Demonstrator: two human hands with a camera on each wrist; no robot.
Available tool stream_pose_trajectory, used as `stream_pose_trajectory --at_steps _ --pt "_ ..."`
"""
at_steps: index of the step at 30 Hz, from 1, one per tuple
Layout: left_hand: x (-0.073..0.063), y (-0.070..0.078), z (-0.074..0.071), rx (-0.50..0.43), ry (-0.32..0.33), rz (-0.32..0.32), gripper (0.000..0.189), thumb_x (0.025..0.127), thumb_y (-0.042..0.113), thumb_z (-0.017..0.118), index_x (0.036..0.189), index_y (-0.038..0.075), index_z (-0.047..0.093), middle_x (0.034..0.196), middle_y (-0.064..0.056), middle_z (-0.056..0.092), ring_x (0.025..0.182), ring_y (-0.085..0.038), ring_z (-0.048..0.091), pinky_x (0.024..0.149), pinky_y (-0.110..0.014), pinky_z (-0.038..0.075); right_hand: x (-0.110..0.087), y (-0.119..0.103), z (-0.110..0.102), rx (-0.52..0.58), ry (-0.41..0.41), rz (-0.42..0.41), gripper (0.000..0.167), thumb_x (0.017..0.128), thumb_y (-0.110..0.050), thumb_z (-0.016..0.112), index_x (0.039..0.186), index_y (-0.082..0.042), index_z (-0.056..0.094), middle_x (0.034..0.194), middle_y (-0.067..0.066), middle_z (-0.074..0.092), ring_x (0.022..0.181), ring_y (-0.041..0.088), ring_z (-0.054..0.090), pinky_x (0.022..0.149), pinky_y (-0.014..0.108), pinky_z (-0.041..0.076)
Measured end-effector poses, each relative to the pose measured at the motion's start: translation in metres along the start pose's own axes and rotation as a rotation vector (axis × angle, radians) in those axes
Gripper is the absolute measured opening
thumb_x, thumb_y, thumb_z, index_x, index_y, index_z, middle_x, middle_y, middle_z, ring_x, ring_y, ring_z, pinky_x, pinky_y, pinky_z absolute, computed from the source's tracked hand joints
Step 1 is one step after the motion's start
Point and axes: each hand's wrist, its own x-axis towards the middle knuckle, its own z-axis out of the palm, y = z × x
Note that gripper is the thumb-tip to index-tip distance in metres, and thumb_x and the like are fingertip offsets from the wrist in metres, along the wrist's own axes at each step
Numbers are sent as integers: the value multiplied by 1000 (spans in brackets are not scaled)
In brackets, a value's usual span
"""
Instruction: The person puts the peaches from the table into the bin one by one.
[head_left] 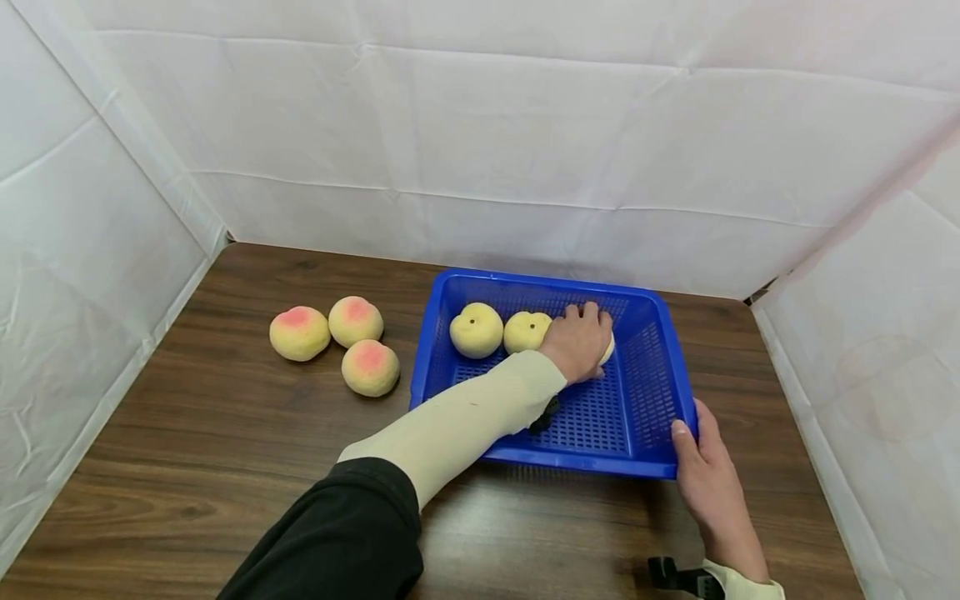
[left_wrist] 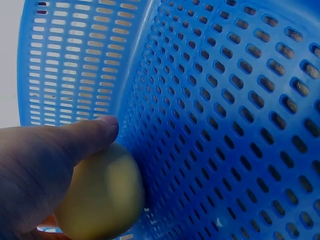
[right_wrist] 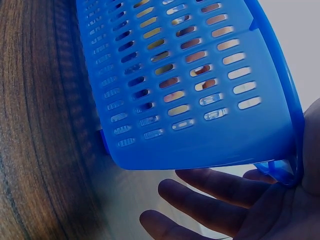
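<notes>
Inside a blue plastic basket [head_left: 555,458], my left hand [head_left: 579,342] grips a peach [left_wrist: 102,192] near the far side, its thumb along the fruit. In the head view that peach is mostly covered by the hand. Left of it in the basket, a peach [head_left: 477,330] and another peach [head_left: 527,332] sit in a row, pale yellow with dark stem hollows facing up. My right hand [head_left: 708,483] holds the basket's near right corner, thumb over the rim; in the right wrist view its fingers [right_wrist: 200,200] spread outside the wall.
On the brown wooden table [head_left: 187,467], left of the basket, lie three pink-topped peaches [head_left: 371,367] close together. White sheeting [head_left: 510,125] hangs behind the table and along both sides. My left forearm crosses over the basket's near left part.
</notes>
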Motion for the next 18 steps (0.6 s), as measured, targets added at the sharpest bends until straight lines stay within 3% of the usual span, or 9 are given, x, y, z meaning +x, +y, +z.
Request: stream_pose_trajectory --at_steps 10,18 --pt "-2 0 -2 4 14 7 86 92 67 65 159 20 37 154 -7 46 135 -25 55 100 -32 57 0 -1 -1 -1 -15 1 63 114 -36 23 168 -14 1 168 29 23 149 50 33 117 75 28" --pt "-1 0 0 19 42 41 80 95 64 64 156 18 42 152 -8 49 133 -26 57 95 -29 59 0 -2 -1 -1 -23 24 63 114 -38 23 169 -16 -1 170 27 22 151 50 31 118 75 26"
